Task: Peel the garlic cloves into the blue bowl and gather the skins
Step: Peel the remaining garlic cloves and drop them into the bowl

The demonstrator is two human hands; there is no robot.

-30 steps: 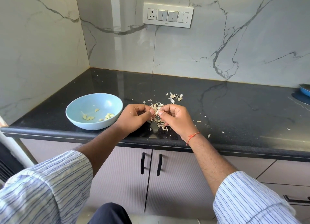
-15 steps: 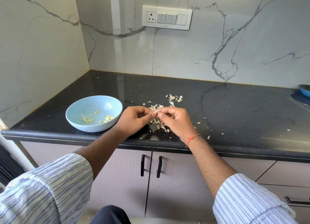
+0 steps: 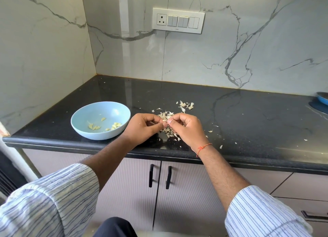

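Two hands meet fingertip to fingertip above the front of the black table (image 3: 248, 123): left hand (image 3: 143, 128) and right hand (image 3: 186, 128) both pinch one garlic clove (image 3: 164, 120) between them. One blue bowl (image 3: 83, 128) sits just left of the left hand, holding roughly ten peeled cloves (image 3: 114, 125) in two loose clusters; exact count unclear. Skins lie in two patches: main pile (image 3: 170, 132) under the hands, smaller clump (image 3: 185, 105) behind, plus stray flecks right.
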